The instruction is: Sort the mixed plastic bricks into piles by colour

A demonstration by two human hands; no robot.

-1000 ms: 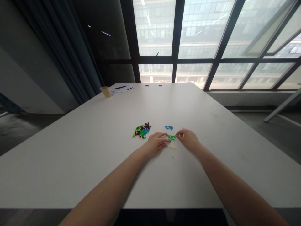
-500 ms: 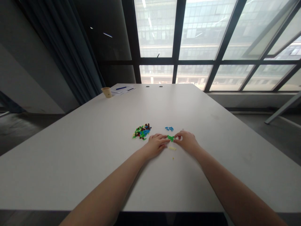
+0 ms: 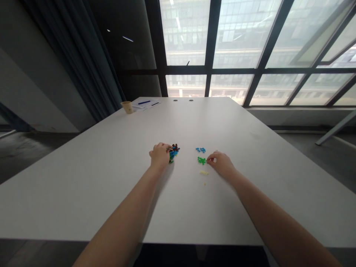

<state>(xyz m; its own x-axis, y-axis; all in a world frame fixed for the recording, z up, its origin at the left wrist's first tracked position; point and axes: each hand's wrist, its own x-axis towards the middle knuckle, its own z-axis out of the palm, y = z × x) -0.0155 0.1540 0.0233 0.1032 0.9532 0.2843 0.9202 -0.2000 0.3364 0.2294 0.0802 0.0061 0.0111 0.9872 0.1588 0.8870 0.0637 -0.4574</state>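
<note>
My left hand [image 3: 160, 154] is over the left side of a mixed pile of small plastic pieces [image 3: 174, 152], brown, blue and green, and covers part of it. Its fingers are spread and curve over the pile; the fingertips are partly hidden. My right hand [image 3: 221, 162] rests on the table, thumb and forefinger pinched at the right edge of a small group of green pieces [image 3: 201, 160]. Whatever is between those fingertips is too small to make out. Behind the green group lie several blue pieces [image 3: 200, 150]; nearer me is a short row of pale yellow pieces [image 3: 204, 172].
A single tiny yellowish piece [image 3: 205, 184] lies nearest me on the white table [image 3: 180, 207]. At the far left stand a paper cup [image 3: 127, 108] and papers [image 3: 150, 105] with a blue pen [image 3: 144, 102]. Two dark round discs [image 3: 191, 100] sit at the far edge.
My left hand has left the green group and moved left onto the mixed pile. My right hand stays beside the green pieces, its fingertips still close together.
</note>
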